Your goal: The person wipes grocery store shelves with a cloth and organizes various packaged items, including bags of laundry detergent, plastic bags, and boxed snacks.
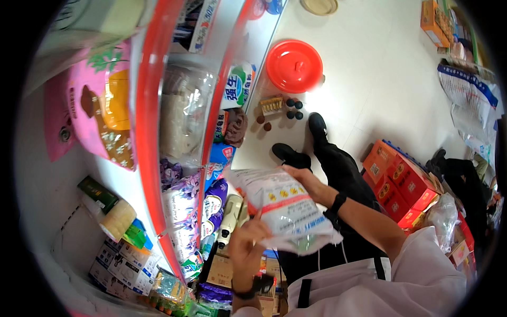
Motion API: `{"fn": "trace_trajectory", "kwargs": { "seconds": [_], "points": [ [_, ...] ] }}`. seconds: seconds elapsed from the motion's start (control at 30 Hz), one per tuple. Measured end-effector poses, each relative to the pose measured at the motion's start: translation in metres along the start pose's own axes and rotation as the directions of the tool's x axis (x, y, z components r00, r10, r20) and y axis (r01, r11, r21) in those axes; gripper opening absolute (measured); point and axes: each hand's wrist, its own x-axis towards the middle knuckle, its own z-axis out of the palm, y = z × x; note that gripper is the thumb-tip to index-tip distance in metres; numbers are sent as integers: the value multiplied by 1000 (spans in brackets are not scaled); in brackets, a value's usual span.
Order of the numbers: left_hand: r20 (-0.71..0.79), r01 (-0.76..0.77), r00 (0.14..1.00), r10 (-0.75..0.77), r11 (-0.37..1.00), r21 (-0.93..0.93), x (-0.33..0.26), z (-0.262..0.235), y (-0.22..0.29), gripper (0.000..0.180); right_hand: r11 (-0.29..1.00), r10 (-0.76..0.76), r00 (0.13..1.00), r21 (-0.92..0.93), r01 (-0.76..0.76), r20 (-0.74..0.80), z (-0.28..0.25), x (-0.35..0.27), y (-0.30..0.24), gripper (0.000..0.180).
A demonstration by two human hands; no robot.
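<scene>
A white plastic bag (285, 208) with a red band, yellow marks and blue print hangs in front of my body, tilted, its crinkled end toward me. My right hand (312, 185) grips its far right edge, the fingers partly hidden behind it. At the near left side my left hand (247, 243) is closed, with curled fingertips against the bag's edge. What is inside the bag cannot be made out, though something greenish shows through near its lower end.
Red-edged shelves (150, 121) stand at my left, holding a pink bag (103, 105) and purple floral packs (182, 208). A red round basin or lid (294, 66) and small dark round items (294, 109) lie on the floor. Red cartons (401, 182) are stacked at right, near another person's dark-clothed leg (465, 182).
</scene>
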Motion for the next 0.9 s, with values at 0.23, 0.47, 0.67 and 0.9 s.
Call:
{"fn": "trace_trajectory", "kwargs": {
  "seconds": [0.23, 0.47, 0.67, 0.9],
  "points": [
    [356, -177, 934, -25, 833, 524, 58, -1, -117, 16, 989, 2, 987, -143, -25, -159, -109, 30, -31, 39],
    [194, 84, 953, -234, 816, 572, 98, 0, -227, 3, 994, 50, 965, -83, -74, -257, -193, 77, -62, 32],
    [257, 376, 826, -502, 830, 412, 120, 12, -348, 7, 999, 50, 959, 2, -51, -278, -263, 82, -83, 41],
    [366, 327, 827, -427, 894, 305, 161, 17, -443, 8, 999, -28, 929, -54, 9, -370, -282, 61, -103, 54]
  ]
}}
